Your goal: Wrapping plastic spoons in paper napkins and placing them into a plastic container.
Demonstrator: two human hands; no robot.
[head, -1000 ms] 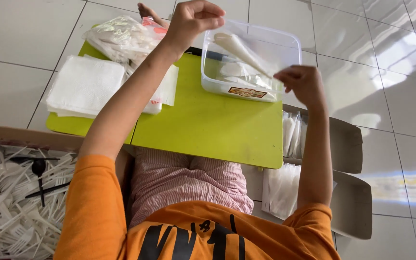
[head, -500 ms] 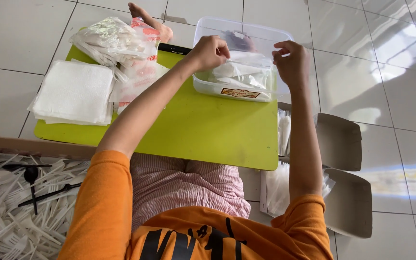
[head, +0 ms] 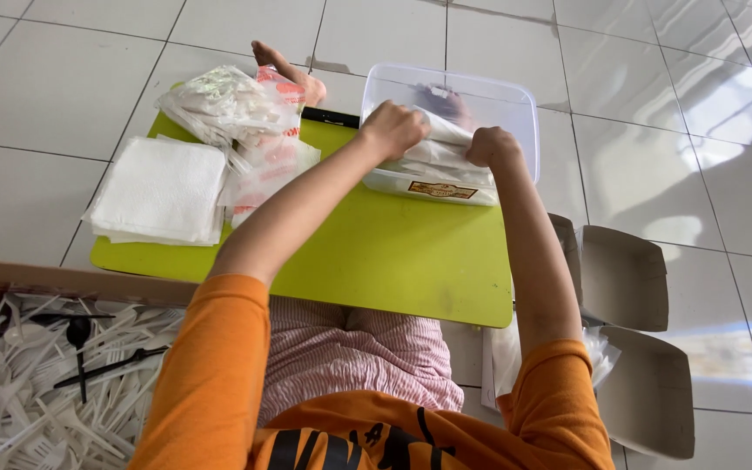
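- Pressing down on a white packet (head: pixel 441 157) inside the clear plastic tub (head: pixel 515 104), with the left hand (head: pixel 393 129) clenched on its near-left end and the right hand (head: pixel 491 146) clenched on its right end.
- Resting at the far right corner of the lime-green worktop (head: pixel 376 252), tub partly overhanging the tiled floor (head: pixel 654 148).
- Hidden under the hands: how many packets lie stacked in the tub; fingertips tucked out of sight.
- Cut off at the left edge: cardboard box (head: pixel 10 278) of white plastic cutlery (head: pixel 36 392), too tangled to count.
- Counted: one tub, one stack of white napkins (head: pixel 160 190), two clear bags of wrapped items (head: pixel 224 106), two open empty cartons (head: pixel 637 348) on the floor at right.
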